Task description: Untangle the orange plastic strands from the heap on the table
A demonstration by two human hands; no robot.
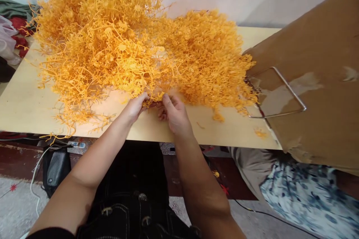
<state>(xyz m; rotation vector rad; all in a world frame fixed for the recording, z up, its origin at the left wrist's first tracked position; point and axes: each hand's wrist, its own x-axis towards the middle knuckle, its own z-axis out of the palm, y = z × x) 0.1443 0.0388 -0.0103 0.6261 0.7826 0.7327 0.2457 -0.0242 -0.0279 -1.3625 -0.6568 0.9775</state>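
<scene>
Head view. My left hand (pixel 136 105) and right hand (pixel 173 112) meet at the near edge of the heap of orange plastic sprigs (pixel 131 44). Both are pinched shut on one small sprig piece (pixel 153 99), which sits between my fingertips and touches the bottom fringe of the heap. The heap covers most of the tabletop (pixel 25 104), taller on the left, lower on the right.

Risks as I judge them:
- The sprigs are tangled. If I pull the piece toward me, neighbouring strands will likely drag along, and the front of the heap could slide to the near edge.
- Loose strands (pixel 56 136) already hang over the near edge on the left. Any tug that way could send them to the floor, where a black device (pixel 56 168) and a white cable (pixel 35 179) lie.
- The stems look thin. Too hard a pinch or a twist could snap the piece instead of freeing it.
- On the right, a brown cardboard box (pixel 316 82) with a wire handle (pixel 280 95) touches the heap's right fringe. Strands could catch on the wire.
- Stray crumbs (pixel 260 133) lie near the box; a sweep of my forearm would knock them off.

Another person's patterned clothing (pixel 303 198) shows below the box; I cannot tell what they are doing.
</scene>
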